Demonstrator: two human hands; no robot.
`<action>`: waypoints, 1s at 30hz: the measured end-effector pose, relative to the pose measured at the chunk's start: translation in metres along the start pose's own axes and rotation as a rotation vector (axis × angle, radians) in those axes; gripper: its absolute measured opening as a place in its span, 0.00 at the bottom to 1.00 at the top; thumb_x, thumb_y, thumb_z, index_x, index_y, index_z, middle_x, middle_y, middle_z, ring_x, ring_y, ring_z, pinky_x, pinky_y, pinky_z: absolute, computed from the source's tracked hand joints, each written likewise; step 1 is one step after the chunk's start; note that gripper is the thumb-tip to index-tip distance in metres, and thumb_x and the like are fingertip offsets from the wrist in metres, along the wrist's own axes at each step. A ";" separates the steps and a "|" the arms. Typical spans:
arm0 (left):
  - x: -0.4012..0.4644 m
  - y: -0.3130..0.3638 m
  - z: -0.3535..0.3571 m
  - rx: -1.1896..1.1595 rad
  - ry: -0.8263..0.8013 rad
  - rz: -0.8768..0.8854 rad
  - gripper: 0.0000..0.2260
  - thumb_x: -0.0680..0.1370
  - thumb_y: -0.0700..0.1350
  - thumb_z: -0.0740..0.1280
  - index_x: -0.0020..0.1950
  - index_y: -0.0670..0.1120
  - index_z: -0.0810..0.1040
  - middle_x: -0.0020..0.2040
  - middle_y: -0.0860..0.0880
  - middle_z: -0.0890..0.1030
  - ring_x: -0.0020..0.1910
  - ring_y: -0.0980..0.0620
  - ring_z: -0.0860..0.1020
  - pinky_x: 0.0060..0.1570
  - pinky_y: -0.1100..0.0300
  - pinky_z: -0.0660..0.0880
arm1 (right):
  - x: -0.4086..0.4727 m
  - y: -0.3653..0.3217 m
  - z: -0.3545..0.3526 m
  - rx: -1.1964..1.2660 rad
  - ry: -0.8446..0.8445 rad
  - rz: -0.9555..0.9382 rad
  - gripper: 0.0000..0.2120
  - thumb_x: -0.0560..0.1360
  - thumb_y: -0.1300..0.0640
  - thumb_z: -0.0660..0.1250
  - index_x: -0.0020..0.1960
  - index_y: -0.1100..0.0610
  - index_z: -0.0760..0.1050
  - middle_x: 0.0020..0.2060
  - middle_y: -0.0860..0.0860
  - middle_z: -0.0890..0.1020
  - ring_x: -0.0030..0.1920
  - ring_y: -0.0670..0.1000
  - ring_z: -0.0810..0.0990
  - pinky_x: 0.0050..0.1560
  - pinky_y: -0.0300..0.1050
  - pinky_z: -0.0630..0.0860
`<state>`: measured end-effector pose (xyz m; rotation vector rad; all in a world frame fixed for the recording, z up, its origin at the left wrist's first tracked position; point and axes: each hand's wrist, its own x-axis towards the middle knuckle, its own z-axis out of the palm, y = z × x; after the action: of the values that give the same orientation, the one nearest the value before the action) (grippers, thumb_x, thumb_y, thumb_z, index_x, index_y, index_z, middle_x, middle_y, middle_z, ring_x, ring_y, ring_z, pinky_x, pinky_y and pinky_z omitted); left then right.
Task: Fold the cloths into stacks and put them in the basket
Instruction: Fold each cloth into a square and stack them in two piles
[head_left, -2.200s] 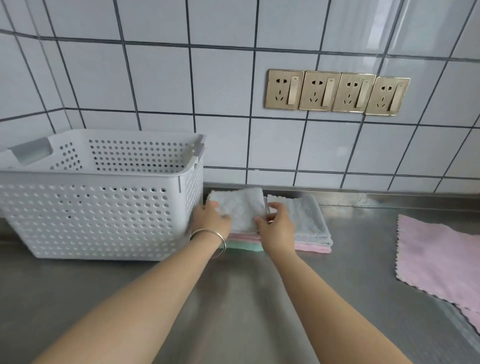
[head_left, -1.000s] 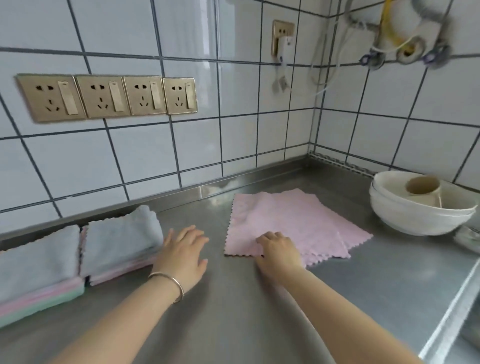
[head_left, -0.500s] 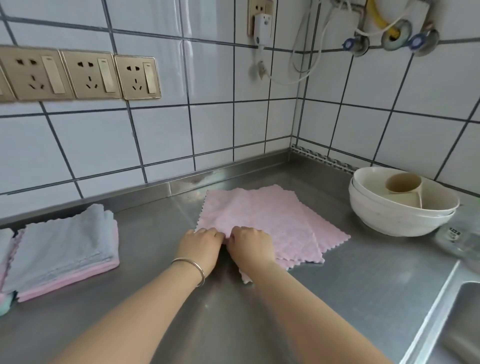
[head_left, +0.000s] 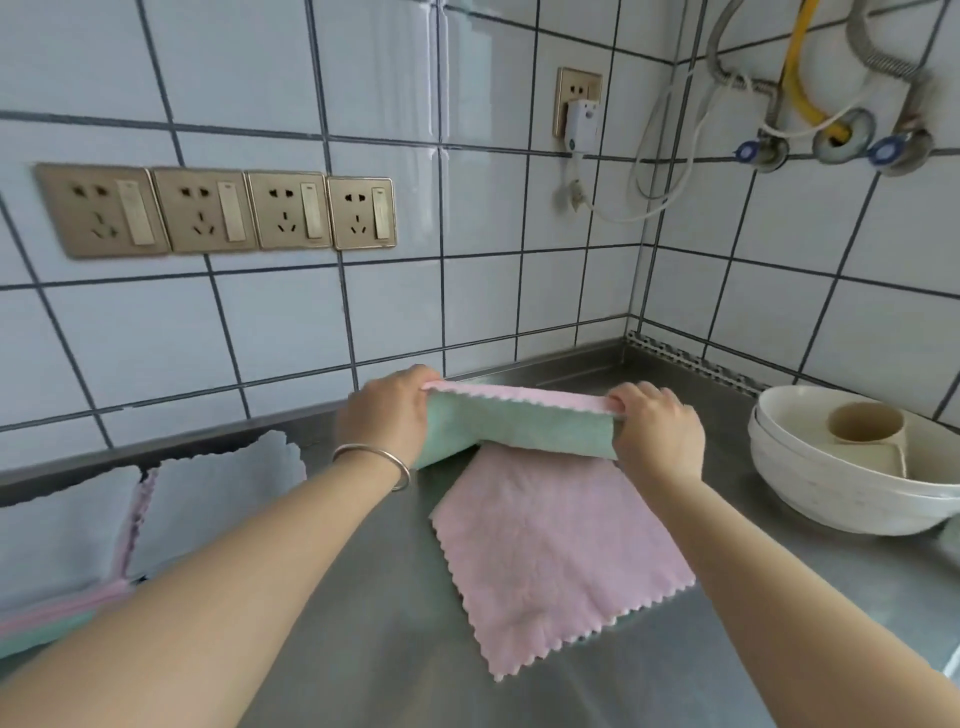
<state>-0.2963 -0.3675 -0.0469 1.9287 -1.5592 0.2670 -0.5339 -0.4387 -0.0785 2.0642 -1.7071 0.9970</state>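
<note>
Cloth (head_left: 519, 428), pink on one face and green on the other, lifted by its far edge above the steel counter (head_left: 374, 639), green underside turned toward the camera, pink scalloped edge running along the top between both sets of fingers. Stretched from the fingers of one hand to those of the other, lower part sagging down to meet a pink cloth (head_left: 556, 551) lying flat on the counter, below and nearer than the fingers.

Far left of the fingers: two folded stacks (head_left: 156, 514) side by side against the wall, pale grey-blue on top, pink and green layers showing at the near edge. Above them on the tiled wall, a row of four gold sockets (head_left: 218, 210).

Left hand (head_left: 387, 413), a metal bangle (head_left: 376, 457) on its wrist: fingers curled over the cloth's left top corner, pinching it.

Right hand (head_left: 657, 426): fingers curled likewise, clamped on the right top corner, knuckles toward the camera.

Right of those fingers: stacked white bowls (head_left: 831, 499) on the counter, a beige cup (head_left: 865, 423) inside the top one. Higher up on the wall, a single socket with a white plug (head_left: 582, 122), cable looping down, and pipe fittings (head_left: 841, 137) near the corner.
</note>
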 end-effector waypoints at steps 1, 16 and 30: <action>0.001 -0.004 -0.011 -0.019 0.037 -0.010 0.14 0.79 0.43 0.56 0.59 0.55 0.76 0.55 0.46 0.82 0.53 0.40 0.78 0.47 0.53 0.72 | 0.004 -0.008 -0.007 0.040 0.045 -0.008 0.14 0.69 0.68 0.63 0.50 0.57 0.80 0.44 0.55 0.82 0.46 0.61 0.77 0.42 0.49 0.69; -0.042 -0.179 -0.216 0.012 0.058 -0.241 0.10 0.75 0.51 0.67 0.51 0.48 0.81 0.54 0.46 0.83 0.55 0.44 0.78 0.54 0.56 0.73 | 0.002 -0.226 -0.094 0.528 -0.260 -0.108 0.13 0.75 0.64 0.58 0.54 0.54 0.75 0.50 0.56 0.81 0.44 0.57 0.76 0.40 0.48 0.75; -0.275 -0.218 -0.288 0.148 -0.039 -0.043 0.14 0.69 0.63 0.58 0.48 0.61 0.75 0.39 0.67 0.80 0.43 0.64 0.76 0.35 0.67 0.72 | -0.171 -0.217 -0.131 0.687 -0.651 -0.328 0.19 0.69 0.61 0.74 0.29 0.40 0.74 0.24 0.39 0.79 0.26 0.39 0.74 0.29 0.31 0.67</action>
<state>-0.1031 0.0428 -0.0431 2.0900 -1.5596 0.3360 -0.3825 -0.1743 -0.0526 3.2712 -1.2586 0.9447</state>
